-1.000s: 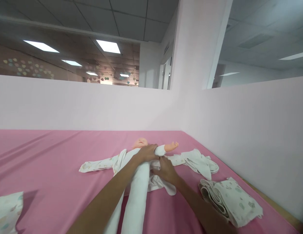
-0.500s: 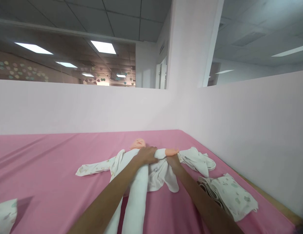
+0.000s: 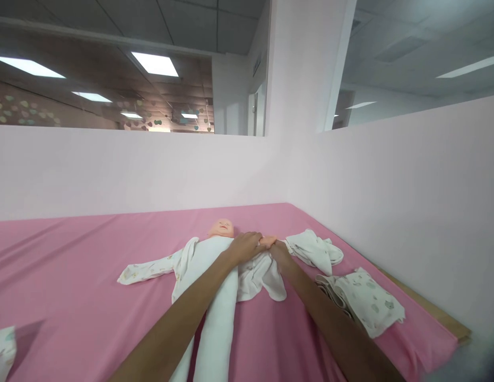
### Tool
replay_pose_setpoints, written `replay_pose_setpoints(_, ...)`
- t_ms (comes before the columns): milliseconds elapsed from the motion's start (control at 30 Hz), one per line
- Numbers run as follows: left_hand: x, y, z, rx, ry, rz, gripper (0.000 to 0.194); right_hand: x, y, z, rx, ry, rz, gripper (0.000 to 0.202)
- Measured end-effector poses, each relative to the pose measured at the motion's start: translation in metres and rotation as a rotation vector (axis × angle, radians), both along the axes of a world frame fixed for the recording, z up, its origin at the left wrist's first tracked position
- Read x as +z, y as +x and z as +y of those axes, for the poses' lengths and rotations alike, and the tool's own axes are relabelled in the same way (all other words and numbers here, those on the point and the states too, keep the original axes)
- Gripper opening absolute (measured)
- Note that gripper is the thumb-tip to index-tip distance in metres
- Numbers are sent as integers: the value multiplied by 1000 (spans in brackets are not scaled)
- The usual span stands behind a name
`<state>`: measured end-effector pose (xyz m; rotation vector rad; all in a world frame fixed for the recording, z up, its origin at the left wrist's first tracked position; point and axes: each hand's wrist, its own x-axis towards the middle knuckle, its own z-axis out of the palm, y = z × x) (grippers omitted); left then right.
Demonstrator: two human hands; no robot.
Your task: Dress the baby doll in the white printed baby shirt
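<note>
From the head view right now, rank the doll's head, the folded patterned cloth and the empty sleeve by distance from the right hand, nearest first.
1. doll's head, just left of and beyond the right hand.
2. folded patterned cloth, to its right and nearer the camera.
3. empty sleeve, stretched out far to the left.

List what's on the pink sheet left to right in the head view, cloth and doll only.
Patterned cloth at the left edge → empty sleeve of the baby garment → doll's head → crumpled white cloth → folded patterned cloth. Both hands meet at the doll's arm, between head and crumpled cloth.
</note>
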<state>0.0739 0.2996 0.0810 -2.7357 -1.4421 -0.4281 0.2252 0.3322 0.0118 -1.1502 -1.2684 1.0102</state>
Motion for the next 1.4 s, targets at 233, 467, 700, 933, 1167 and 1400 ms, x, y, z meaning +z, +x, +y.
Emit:
replay_pose_setpoints(233, -5, -8, 8, 97, -143, 102, 46, 1, 8, -1, -99, -22, 40, 14)
replay_pose_setpoints(467, -7, -10, 7, 33, -174, 126, 49, 10, 7, -6, -215, 108, -127, 22)
replay_pose_setpoints(700, -11, -7, 12, 76, -159, 150, 45, 22, -7, -21, -185, 278, -372, 22)
replay_pose_setpoints(933, -8, -6, 8, 27, -117, 165, 39, 19, -15, -31, -106, 342, -363, 21)
replay_pose_setpoints(1167, -3, -12, 2, 69, -65, 196, 30, 24, -24, -38, -61, 291, -299, 26)
replay_pose_setpoints(1400, 3, -23, 1, 213, -14, 192, 22, 29, -54, -69, 181, 373, -220, 47)
